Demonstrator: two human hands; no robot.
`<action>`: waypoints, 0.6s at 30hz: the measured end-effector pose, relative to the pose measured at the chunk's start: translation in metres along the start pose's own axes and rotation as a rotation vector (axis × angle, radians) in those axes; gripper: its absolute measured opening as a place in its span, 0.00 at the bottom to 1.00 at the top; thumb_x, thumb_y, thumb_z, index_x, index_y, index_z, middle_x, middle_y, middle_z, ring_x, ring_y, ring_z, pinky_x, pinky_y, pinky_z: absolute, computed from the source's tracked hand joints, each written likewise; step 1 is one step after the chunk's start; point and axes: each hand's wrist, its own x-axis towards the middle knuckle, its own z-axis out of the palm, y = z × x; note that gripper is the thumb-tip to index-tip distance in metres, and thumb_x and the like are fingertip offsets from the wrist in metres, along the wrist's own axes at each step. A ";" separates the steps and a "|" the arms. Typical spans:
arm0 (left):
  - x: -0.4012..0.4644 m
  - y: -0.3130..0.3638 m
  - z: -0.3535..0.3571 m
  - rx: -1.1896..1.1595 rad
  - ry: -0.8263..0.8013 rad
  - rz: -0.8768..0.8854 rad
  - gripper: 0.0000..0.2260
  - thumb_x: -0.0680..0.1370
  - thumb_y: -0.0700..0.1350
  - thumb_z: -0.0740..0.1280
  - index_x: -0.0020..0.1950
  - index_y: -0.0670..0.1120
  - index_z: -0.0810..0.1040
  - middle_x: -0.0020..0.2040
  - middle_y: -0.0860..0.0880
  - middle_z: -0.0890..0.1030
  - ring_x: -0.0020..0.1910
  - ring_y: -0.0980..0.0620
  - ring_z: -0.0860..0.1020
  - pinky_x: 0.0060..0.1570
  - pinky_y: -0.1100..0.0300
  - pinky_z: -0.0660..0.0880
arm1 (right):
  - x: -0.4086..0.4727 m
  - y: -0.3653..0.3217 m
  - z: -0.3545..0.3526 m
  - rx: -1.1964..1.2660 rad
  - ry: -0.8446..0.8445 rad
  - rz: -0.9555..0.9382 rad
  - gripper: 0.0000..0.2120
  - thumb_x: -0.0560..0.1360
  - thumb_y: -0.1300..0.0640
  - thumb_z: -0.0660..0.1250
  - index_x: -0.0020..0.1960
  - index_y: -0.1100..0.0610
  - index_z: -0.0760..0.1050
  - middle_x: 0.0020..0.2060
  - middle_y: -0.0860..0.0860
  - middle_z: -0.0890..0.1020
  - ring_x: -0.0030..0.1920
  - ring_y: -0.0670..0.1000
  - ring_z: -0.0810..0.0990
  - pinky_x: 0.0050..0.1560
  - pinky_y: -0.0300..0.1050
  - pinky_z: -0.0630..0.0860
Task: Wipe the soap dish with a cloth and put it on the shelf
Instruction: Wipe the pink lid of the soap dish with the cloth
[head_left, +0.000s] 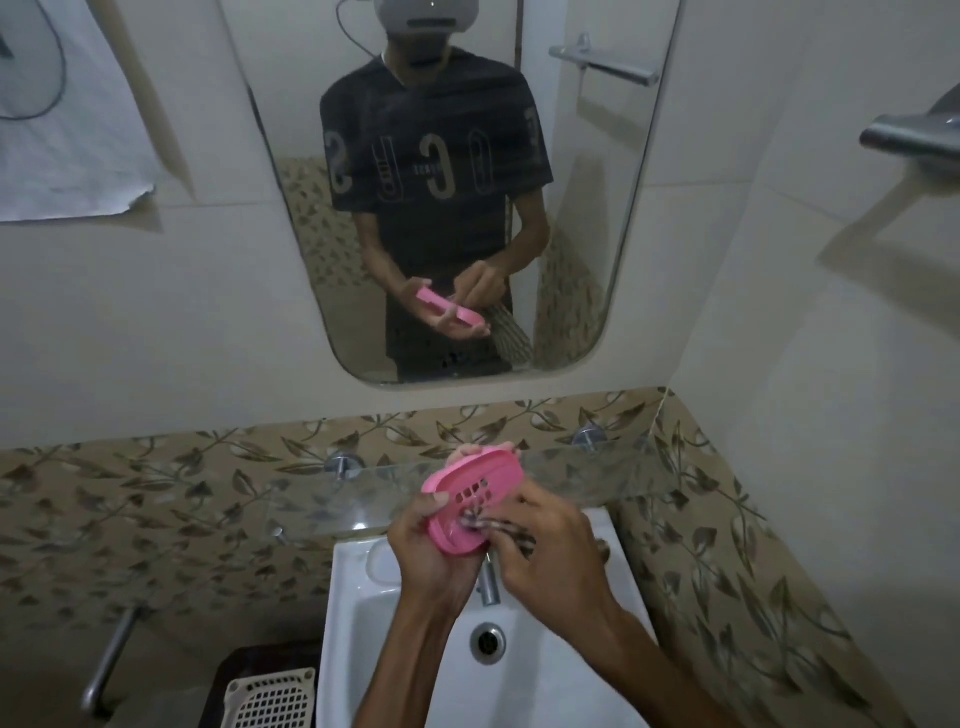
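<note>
One soap dish (470, 496), one cloth (511, 530), two hands (431, 551).

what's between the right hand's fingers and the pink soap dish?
A striped cloth, pressed by the right hand into the soap dish, which the left hand holds above the sink. Head view.

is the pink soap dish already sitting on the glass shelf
No, the soap dish is held in the left hand above the sink.
</note>
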 end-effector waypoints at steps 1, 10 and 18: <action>0.000 -0.002 0.000 -0.008 -0.001 -0.005 0.40 0.54 0.47 0.81 0.66 0.38 0.80 0.61 0.32 0.78 0.55 0.37 0.79 0.50 0.49 0.80 | 0.002 0.002 0.000 0.013 -0.012 0.009 0.09 0.76 0.57 0.72 0.54 0.47 0.84 0.47 0.45 0.81 0.44 0.44 0.79 0.44 0.37 0.80; 0.006 -0.006 -0.002 0.055 -0.026 0.017 0.38 0.53 0.47 0.81 0.62 0.40 0.82 0.57 0.37 0.82 0.54 0.39 0.79 0.45 0.50 0.77 | 0.008 0.019 -0.003 -0.059 0.018 0.221 0.01 0.76 0.53 0.75 0.46 0.48 0.83 0.41 0.42 0.78 0.40 0.41 0.76 0.42 0.37 0.78; 0.010 -0.009 -0.003 0.106 -0.107 0.060 0.28 0.54 0.46 0.79 0.54 0.42 0.87 0.52 0.41 0.85 0.47 0.45 0.85 0.41 0.57 0.82 | 0.014 0.024 -0.003 0.013 0.059 0.324 0.08 0.74 0.49 0.76 0.40 0.52 0.84 0.38 0.45 0.81 0.37 0.45 0.79 0.40 0.50 0.81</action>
